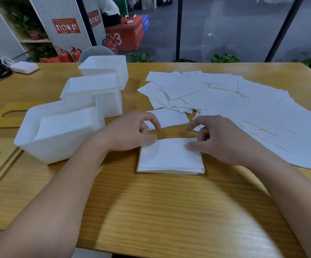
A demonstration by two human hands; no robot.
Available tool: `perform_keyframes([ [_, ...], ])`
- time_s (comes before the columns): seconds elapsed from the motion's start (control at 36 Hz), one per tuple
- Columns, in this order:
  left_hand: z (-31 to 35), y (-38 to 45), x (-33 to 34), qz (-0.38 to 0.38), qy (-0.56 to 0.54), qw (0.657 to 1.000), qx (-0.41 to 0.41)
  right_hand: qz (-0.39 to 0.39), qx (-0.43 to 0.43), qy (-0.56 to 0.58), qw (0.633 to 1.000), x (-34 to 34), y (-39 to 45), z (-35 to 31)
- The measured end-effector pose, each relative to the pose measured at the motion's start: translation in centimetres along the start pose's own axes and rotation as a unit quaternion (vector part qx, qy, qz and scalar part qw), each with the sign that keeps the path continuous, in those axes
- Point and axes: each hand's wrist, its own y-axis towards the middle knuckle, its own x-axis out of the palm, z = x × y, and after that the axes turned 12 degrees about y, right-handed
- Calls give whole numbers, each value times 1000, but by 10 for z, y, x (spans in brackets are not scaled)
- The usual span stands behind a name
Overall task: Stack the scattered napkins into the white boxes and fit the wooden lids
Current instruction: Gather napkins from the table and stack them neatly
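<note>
Currently both hands work a small squared-up stack of white paper napkins (170, 158) on the wooden table (151, 211): left hand (132, 133) pinches its far-left corner, right hand (218, 138) pinches the far-right corner. Loose white napkins (234, 107) sprawl right. Three white plastic boxes (61, 135) sit left, nearest two holding napkins; flat wooden lids (0, 161) lie beside them.

You have one view only: a wide-angle camera worn on the head, looking forward and down, close over the light wooden table (169, 211), windows beyond.
</note>
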Motion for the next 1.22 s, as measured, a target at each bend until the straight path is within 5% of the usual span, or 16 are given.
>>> perform_keyframes([
  [0.19, -10, 16, 18, 194, 70, 979, -13, 97, -38, -10, 994, -4, 5, 6],
  [0.58, -6, 19, 25, 209, 146, 967, 1, 114, -50, -8, 992, 15, 11, 12],
  [0.72, 5, 13, 24, 204, 17, 977, 62, 146, 2, 136, 980, 9, 12, 4],
  [0.94, 7, 11, 29, 158, -4, 976, 147, 154, 64, 275, 947, 2, 12, 3],
  [1.22, 3, 19, 24, 171, -149, 974, 27, 150, -89, 294, 940, -3, 4, -5],
])
